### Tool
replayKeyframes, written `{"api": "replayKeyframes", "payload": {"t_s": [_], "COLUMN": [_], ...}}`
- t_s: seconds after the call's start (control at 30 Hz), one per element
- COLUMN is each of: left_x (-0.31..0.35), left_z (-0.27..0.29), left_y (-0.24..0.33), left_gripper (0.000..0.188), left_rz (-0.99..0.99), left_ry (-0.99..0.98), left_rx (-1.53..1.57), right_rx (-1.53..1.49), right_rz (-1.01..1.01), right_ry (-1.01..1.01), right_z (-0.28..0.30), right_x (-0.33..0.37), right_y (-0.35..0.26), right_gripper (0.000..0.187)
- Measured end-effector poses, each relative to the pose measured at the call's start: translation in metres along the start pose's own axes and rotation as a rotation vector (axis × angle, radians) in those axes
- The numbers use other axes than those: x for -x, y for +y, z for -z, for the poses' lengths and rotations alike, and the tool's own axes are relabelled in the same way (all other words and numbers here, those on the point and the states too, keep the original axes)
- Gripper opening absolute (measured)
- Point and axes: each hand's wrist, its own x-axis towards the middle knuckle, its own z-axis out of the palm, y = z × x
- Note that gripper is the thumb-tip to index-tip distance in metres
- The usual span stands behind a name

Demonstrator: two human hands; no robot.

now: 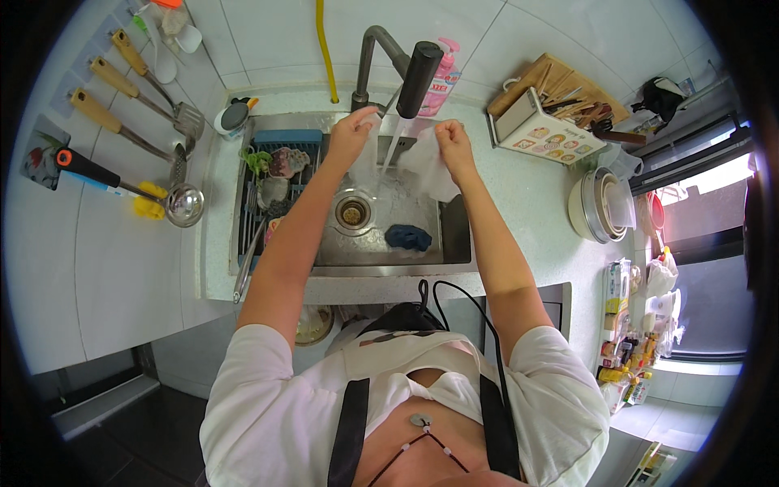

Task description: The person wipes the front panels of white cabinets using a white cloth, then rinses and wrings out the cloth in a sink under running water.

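Observation:
Both of my hands are closed over the far part of the steel sink (333, 252). My left hand (355, 127) pinches one side of a thin, whitish, see-through sheet (428, 165), and my right hand (454, 148) grips the other side. Whether it is cloth or plastic film, I cannot tell. Water runs from the grey and black faucet (420, 79) down between my hands, across the sheet. Below, on the sink floor, lies a crumpled dark blue cloth (408, 237), right of the round drain (353, 213).
Left in the sink, a dark rack (246, 199) holds greens and other items. A pink pump bottle (441, 81) stands behind the faucet. On the right are a utensil holder (540, 130) and stacked bowls (596, 203). A ladle (184, 204) and spatulas hang on the left wall.

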Motion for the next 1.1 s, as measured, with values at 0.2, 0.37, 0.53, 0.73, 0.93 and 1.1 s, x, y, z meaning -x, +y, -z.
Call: {"api": "replayKeyframes", "payload": {"t_s": [0.2, 0.37, 0.53, 0.73, 0.93, 1.1], "left_x": [-0.003, 0.0, 0.005, 0.0, 0.004, 0.009], "left_z": [-0.005, -0.013, -0.024, -0.018, -0.012, -0.006], "left_y": [-0.001, -0.007, 0.003, -0.013, -0.009, 0.002], "left_gripper": [0.04, 0.028, 0.024, 0.019, 0.015, 0.011], "left_rz": [0.072, 0.053, 0.139, 0.023, 0.065, 0.096], "left_ry": [-0.044, -0.088, -0.115, -0.068, -0.089, -0.215], "left_rx": [0.261, 0.372, 0.415, 0.342, 0.271, 0.259], "right_rx": [-0.06, -0.418, -0.062, 0.146, -0.151, -0.193], "right_rz": [0.026, -0.187, 0.015, -0.011, -0.093, -0.099], "right_ry": [-0.297, -0.335, -0.214, -0.24, -0.24, -0.156], "right_z": [-0.01, -0.027, -0.036, -0.046, -0.051, -0.052], "right_x": [0.004, 0.009, -0.007, -0.012, -0.003, -0.004], "right_y": [-0.009, -0.045, -0.022, -0.013, -0.036, -0.04], "right_gripper": [0.011, 0.009, 0.013, 0.02, 0.018, 0.014]}}
